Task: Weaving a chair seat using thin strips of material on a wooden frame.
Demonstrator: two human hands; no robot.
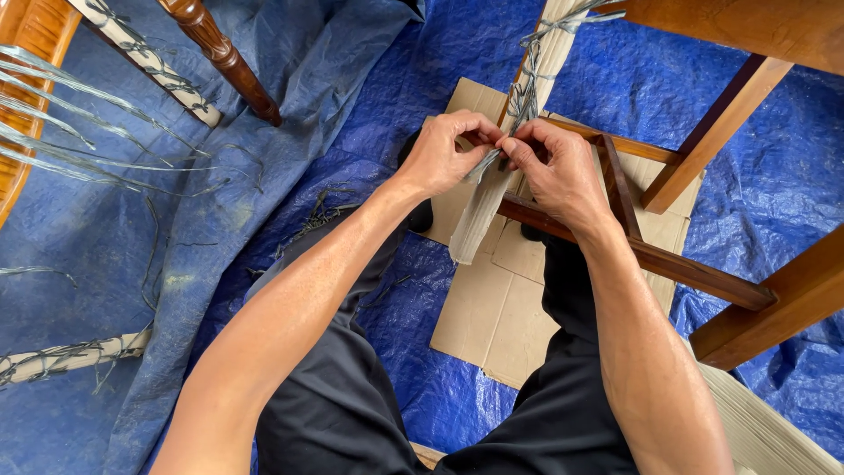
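I see my left hand [440,158] and right hand [554,171] pinching grey strands [520,105] against a pale woven strip [483,207] at the wooden frame [651,255], above cardboard [492,308] on blue tarp [105,237].

I see bright, even daylight with no hard glare. Soft shadow pools just below my left hand [444,154] and right hand [558,171], darkening the cardboard [492,308] beneath the fingers [519,149]. Around the fingertips everything is sharp; the pale strands [70,114] far left of them smear slightly. Straight edges bow a little toward the frame's corners, well away from the fingers.
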